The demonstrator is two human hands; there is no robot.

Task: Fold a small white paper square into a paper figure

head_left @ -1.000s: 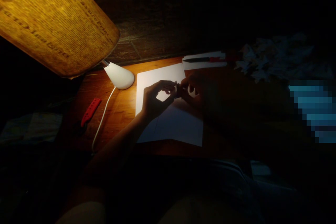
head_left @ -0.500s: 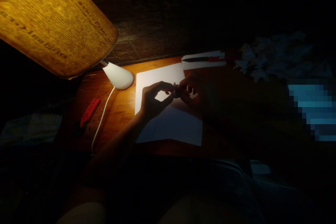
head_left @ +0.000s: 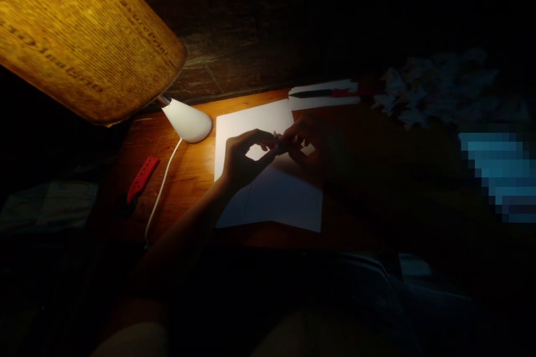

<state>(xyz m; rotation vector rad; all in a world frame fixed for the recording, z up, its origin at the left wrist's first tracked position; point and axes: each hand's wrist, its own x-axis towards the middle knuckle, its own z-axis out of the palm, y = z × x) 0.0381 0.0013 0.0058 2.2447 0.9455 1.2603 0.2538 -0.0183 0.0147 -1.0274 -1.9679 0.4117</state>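
Note:
My left hand [head_left: 240, 159] is pinched, thumb against fingertips, at one side of a small folded piece of paper [head_left: 276, 135]. From the other side my right hand [head_left: 309, 136] grips the same piece, its fingers curled and deep in shadow. Only a pale tip of the piece shows between the fingertips; its full shape is hidden. Both hands are over a large white sheet of paper [head_left: 268, 201], which has a fold across it and lies on the wooden table.
A lit lamp with a printed shade [head_left: 96, 39] and white base [head_left: 188, 120] stands at the left. Its cord [head_left: 161, 195] runs forward past a red-handled tool [head_left: 142, 178]. Behind are scissors [head_left: 318, 93] on paper slips [head_left: 326, 103]. A pile of folded papers [head_left: 422, 89] lies right.
The fingers of my right hand have shifted slightly on the small piece, and the gap between them has narrowed. My left hand keeps its pinch. The view has moved a little.

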